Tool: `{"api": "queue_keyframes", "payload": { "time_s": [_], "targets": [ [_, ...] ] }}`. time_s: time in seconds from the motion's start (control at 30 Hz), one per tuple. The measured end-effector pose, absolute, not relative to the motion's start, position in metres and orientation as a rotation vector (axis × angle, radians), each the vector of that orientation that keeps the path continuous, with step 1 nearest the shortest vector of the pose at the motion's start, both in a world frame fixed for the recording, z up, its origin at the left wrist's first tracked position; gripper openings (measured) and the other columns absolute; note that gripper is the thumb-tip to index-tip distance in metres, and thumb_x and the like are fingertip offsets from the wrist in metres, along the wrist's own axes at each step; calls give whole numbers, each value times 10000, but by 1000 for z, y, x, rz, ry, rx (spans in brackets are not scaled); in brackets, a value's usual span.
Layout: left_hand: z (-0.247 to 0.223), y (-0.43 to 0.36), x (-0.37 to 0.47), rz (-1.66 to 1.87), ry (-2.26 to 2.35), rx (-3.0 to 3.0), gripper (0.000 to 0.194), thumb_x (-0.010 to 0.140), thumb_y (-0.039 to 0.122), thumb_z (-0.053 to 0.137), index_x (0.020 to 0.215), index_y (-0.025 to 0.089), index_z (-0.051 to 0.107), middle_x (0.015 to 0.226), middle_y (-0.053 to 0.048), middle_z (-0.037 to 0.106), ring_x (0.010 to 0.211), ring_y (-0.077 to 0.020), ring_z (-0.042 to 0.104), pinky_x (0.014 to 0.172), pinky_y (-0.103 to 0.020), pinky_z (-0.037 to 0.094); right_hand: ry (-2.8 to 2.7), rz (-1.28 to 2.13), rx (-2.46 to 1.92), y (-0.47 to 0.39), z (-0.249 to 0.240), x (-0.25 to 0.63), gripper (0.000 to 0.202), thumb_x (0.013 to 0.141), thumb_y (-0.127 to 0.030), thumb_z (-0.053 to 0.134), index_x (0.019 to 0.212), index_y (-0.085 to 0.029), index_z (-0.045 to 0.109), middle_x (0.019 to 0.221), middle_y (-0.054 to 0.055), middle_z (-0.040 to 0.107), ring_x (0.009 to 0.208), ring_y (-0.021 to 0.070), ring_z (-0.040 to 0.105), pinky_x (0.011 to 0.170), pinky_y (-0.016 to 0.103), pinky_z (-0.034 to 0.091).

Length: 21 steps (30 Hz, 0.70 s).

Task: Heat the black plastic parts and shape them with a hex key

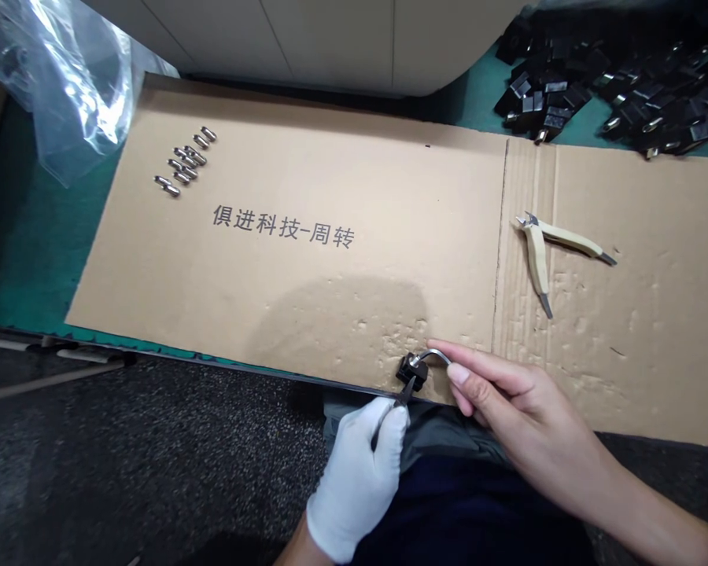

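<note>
A small black part (pixel 411 373) rests at the front edge of the cardboard sheet (pixel 354 291). My left hand (pixel 363 472), in a white glove, is closed on a dark pointed tool (pixel 405 393) whose tip touches the black part. In my bare right hand (pixel 507 401) a bent metal rod (pixel 435 353), like a hex key, is pinched between thumb and fingers. The rod's far end meets a metal piece on top of the black part.
Cream-handled cutters (pixel 540 251) lie open on the cardboard at right. Several small metal cylinders (pixel 186 163) sit at its upper left. Black parts (pixel 548 98) are heaped at the back right. A clear plastic bag (pixel 76 94) occupies the back left, beside a pale machine body (pixel 330 39).
</note>
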<state>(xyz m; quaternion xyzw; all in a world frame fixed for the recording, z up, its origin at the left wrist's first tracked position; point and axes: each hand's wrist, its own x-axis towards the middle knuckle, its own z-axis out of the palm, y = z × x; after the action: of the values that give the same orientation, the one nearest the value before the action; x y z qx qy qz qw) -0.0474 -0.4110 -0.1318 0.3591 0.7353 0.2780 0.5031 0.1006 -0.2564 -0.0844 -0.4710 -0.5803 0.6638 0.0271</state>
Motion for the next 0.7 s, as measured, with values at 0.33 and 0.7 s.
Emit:
{"api": "queue_keyframes", "payload": {
  "time_s": [0.33,0.7],
  "targets": [
    [-143,-419,-31,781,1754,738,445,1084,461,328,819,193,564,703,-1,581,659,-139,515,658,-276,363,-1634,1925,-1521,-281,-85,96,348,1041,-380,557,1342,-287,704,711,-38,544,590,91,436,556,208,408],
    [-148,-415,-9,920,1792,616,477,1081,473,302,771,194,534,700,-15,576,644,-145,519,623,-267,396,-1391,1840,-1511,-317,-102,91,388,1040,-367,569,1410,-287,654,815,16,615,680,141,565,608,257,503]
  ]
}}
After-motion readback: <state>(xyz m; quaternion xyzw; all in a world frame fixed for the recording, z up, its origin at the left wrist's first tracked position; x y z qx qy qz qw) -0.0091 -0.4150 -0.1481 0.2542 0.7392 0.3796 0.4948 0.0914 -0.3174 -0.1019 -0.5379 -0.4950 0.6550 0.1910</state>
